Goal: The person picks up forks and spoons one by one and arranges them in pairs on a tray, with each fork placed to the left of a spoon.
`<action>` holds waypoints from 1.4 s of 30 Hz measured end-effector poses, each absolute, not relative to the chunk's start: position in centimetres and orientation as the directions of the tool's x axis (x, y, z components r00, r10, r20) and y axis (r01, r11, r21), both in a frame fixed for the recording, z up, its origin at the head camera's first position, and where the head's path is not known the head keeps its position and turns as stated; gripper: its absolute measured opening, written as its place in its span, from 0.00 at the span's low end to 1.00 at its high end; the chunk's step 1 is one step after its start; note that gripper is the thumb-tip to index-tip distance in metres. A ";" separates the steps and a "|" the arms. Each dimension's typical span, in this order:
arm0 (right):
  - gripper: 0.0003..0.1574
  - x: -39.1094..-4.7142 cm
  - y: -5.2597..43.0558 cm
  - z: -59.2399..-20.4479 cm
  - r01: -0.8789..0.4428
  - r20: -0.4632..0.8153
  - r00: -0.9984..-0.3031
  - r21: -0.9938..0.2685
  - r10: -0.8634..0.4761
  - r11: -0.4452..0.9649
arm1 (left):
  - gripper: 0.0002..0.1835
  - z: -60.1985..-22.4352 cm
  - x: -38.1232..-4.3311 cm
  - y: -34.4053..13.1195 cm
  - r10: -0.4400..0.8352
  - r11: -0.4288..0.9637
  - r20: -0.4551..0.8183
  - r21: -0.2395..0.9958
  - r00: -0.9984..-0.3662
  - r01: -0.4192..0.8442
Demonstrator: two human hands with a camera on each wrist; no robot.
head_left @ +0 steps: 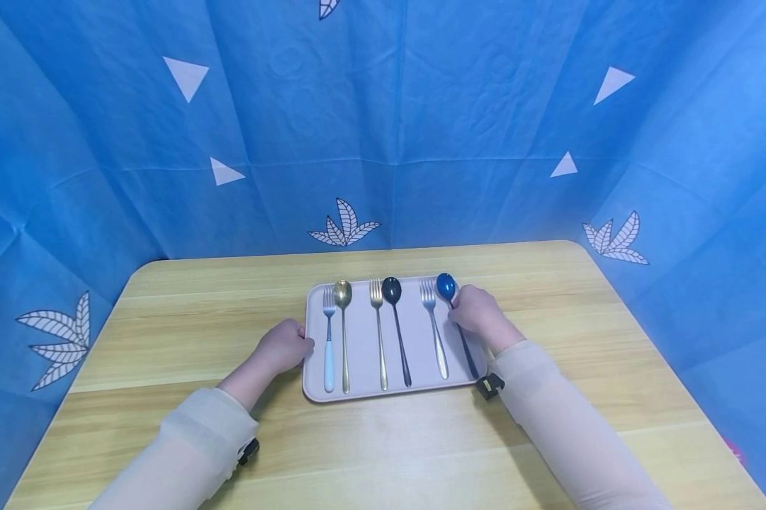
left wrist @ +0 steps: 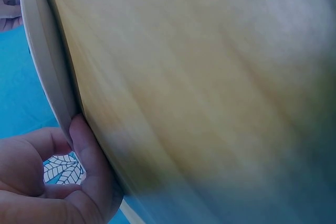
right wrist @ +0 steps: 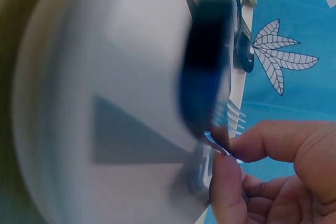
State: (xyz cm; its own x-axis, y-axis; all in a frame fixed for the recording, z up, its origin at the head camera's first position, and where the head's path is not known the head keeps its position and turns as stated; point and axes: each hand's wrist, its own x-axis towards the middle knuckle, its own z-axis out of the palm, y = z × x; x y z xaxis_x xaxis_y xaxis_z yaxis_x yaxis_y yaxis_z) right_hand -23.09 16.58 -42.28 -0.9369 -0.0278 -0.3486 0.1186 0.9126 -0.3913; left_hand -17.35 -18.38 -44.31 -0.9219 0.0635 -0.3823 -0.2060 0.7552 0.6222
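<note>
A pale tray (head_left: pixel 363 354) lies on the wooden table. My left hand (head_left: pixel 283 346) grips its left edge, with the fingers curled round the rim in the left wrist view. At the tray's right side my right hand (head_left: pixel 478 312) pinches a blue spoon (head_left: pixel 446 286) by its handle; the near end looks blurred in the right wrist view. Left of it lies a silver fork (head_left: pixel 428 301). A black spoon (head_left: pixel 392 290) and a gold fork (head_left: pixel 376 294) lie mid-tray. Toward the left are a gold spoon (head_left: pixel 343 294) and a fork with a light blue handle (head_left: pixel 329 365).
The wooden table (head_left: pixel 370 453) extends on all sides of the tray. A blue curtain (head_left: pixel 485 177) with white triangles and leaves hangs behind and at both sides. Black wrist straps (head_left: pixel 489 386) show at the sleeves.
</note>
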 end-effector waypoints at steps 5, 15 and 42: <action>0.23 -23.0 16.4 -42.2 0.120 -0.350 -0.936 -0.395 -0.028 0.911 | 0.15 -44.2 -17.2 -18.3 0.063 0.752 -0.385 0.625 -0.921 -0.210; 0.24 -23.1 16.0 -42.2 0.130 -0.359 -0.933 -0.389 -0.020 0.912 | 0.14 -43.9 -17.2 -18.3 0.055 0.748 -0.404 0.622 -0.913 -0.230; 0.26 -23.1 15.6 -42.3 0.119 -0.354 -0.935 -0.379 -0.025 0.918 | 0.13 -43.8 -17.2 -18.2 0.047 0.744 -0.418 0.620 -0.907 -0.248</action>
State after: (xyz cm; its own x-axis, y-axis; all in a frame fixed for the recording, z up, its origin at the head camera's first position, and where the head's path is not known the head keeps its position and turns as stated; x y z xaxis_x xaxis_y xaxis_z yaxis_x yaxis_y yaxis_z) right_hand -23.08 15.64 -42.30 -0.9350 -0.0248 -0.3538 0.1192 0.9175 -0.3794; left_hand -17.21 -18.20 -43.76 -0.9070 0.0472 -0.4184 -0.2475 0.7441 0.6205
